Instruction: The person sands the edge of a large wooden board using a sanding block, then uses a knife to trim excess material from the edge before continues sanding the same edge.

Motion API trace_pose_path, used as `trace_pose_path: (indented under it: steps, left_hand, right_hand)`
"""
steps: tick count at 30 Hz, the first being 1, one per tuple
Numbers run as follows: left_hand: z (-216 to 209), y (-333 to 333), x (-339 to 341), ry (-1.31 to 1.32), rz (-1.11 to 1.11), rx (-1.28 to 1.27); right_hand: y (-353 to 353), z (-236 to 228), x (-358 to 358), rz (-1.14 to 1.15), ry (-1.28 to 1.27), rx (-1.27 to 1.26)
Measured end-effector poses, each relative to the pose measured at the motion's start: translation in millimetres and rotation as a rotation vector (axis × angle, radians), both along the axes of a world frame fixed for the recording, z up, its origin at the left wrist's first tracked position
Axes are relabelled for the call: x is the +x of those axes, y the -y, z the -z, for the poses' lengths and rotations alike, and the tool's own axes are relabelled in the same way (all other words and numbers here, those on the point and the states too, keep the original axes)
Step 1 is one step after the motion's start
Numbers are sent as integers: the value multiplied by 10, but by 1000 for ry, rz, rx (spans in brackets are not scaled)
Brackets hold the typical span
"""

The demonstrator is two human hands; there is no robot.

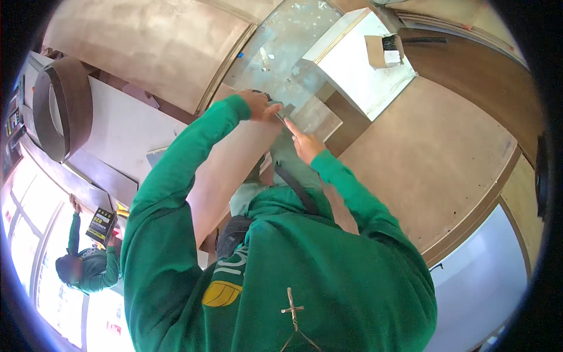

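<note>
Both my hands are close together above the far end of a pale pinkish board, which slants up from near my body. My left hand is closed, with a small dark object at its far side that I cannot make out. A thin grey hand tool runs from my right hand toward the left one, its tip by my left fingers. The right fingers are closed on it, one stretched along its length. Whether the tool touches the board is hard to tell.
A white cabinet box carries an open cardboard box. Large brown panels lie at the right and upper left. A curved brown band stands left. Beyond it, another person holds a dark box.
</note>
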State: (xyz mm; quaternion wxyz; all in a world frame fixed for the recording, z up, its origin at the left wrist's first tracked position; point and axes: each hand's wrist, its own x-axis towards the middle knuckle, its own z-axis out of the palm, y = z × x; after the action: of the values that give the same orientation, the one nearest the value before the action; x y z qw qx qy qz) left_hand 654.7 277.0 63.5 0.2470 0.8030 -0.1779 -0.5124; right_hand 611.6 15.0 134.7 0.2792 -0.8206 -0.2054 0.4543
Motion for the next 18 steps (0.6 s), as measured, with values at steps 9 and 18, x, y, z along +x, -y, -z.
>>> trace_pose_path:
  steps: [9,18]
  left_hand:
    - [-7,108,-60,16,196,111]
    - [-249,496,-730,638,-47,44]
  right_hand:
    - [46,228,26,-80,0,-115]
    - [390,399,183,-86,63,-197]
